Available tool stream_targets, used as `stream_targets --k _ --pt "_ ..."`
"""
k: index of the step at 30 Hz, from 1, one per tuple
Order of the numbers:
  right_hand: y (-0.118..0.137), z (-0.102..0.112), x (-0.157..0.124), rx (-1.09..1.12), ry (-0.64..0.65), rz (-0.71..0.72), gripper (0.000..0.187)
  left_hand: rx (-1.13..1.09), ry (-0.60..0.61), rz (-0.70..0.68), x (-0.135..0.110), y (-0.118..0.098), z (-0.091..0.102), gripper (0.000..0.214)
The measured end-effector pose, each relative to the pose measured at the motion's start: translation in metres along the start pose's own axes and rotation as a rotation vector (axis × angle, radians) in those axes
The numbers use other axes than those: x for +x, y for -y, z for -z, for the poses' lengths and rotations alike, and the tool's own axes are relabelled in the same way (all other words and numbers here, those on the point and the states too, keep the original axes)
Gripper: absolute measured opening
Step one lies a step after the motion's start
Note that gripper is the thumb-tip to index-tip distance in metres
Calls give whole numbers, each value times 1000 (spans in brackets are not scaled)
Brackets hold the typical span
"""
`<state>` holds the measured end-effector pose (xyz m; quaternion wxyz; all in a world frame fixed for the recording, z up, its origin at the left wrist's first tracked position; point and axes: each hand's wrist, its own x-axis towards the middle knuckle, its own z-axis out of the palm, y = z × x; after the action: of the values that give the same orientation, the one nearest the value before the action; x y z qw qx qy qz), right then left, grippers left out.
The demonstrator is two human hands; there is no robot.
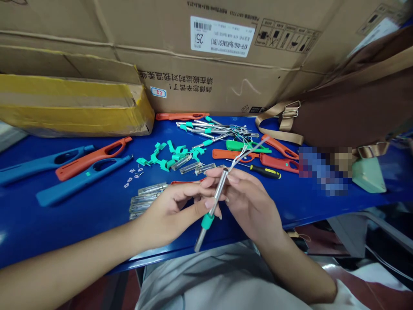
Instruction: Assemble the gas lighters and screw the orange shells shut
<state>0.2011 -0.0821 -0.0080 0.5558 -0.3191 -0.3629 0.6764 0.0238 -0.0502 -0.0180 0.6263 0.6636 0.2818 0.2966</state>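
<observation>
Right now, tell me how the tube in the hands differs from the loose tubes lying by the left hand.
The held tube is tilted in the air, gripped by the left hand and right hand; the loose tubes lie flat on the table. The held tube carries a green collar and has thin wires coming out of its top; the loose tubes show neither. Both are slim and silvery.

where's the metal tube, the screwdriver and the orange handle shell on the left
metal tube (pixel 207 221), head view, on its teal collar
screwdriver (pixel 266 172), head view, on the yellow-black handle
orange handle shell (pixel 85 163), head view, on its solid middle
</observation>
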Motion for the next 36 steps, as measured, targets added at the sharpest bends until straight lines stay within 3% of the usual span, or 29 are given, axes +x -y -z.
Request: stream_targets --k 7,14,22,26,36 --pt "-6 4 -2 -170 -84 85 16 -23 55 11 3 -7 -2 27" --pt "-5 4 -2 -272 -119 116 11 -41 97 13 1 -3 -3 20" --pt "-2 7 -1 -389 -235 295 5 293 -220 -207 -3 0 -3 8" --pt "-2 9 -2 -321 -211 306 7 363 -262 -308 -4 -1 -3 9" --pt "-5 11 4 -190 -177 239 14 433 -330 -361 -8 1 -2 10"
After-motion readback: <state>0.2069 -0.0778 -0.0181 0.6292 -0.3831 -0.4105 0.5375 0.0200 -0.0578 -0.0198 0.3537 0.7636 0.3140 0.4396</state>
